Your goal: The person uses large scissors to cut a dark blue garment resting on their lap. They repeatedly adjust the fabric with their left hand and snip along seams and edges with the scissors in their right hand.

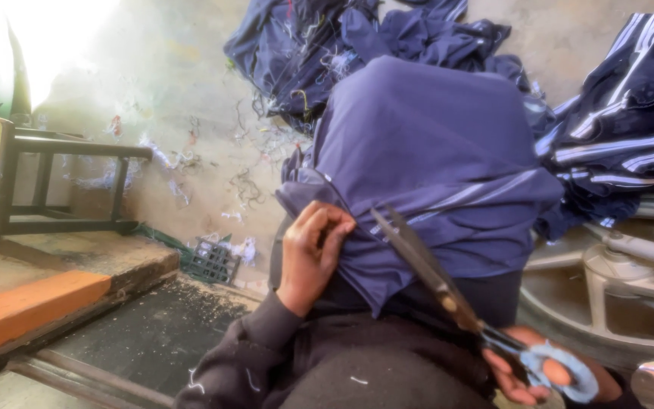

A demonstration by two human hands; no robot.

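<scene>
A navy blue garment (pixel 433 159) with pale stripes is draped over my raised knee in the middle of the view. My left hand (pixel 310 254) pinches a fold at its lower left edge. My right hand (pixel 546 375), at the bottom right, holds large scissors (pixel 448 291) by their pale blue wrapped handles. The dark blades point up and to the left, and their tips lie against the cloth just right of my left hand.
A heap of navy garments (pixel 319 45) lies on the floor behind, another striped pile (pixel 630 129) at right. A metal wheel (pixel 607 295) sits at lower right, a dark stool frame (pixel 62 182) at left, an orange-edged step (pixel 24 307), thread scraps on the floor.
</scene>
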